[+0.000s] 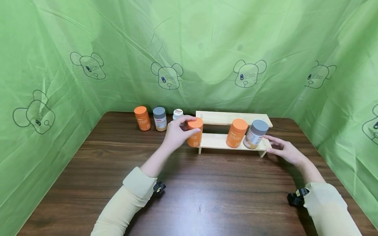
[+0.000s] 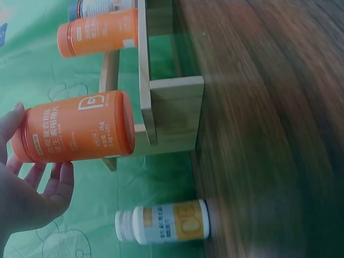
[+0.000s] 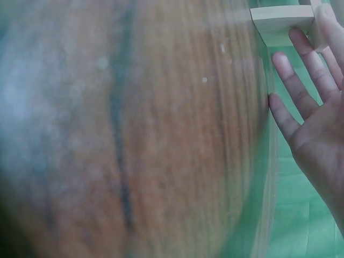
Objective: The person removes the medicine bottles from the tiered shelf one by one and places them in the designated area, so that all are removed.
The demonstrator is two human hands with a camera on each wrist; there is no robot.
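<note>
Left-hand grip (image 1: pixel 176 132) holds an orange cylindrical plastic bottle (image 1: pixel 195 140) upright near the lower left end of a pale, two-tier wooden rack (image 1: pixel 215 141); right-hand grip (image 1: pixel 287 152) pinches its other end. Best carry the bottle vertical, rack braced. White lettering (image 2: pixel 91 102) includes "复合B族" and "36g"; finer print blurs.

Right hand (image 3: pixel 318 126) at pale wooden shelf (image 3: pixel 284 22)

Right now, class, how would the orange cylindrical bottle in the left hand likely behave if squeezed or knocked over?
The orange cylindrical bottle is probably stiff: its outline looks undented beside the fingers of the left hand. Its smooth wall might slip somewhat. Its round sides suggest rolling if toppled.
</note>
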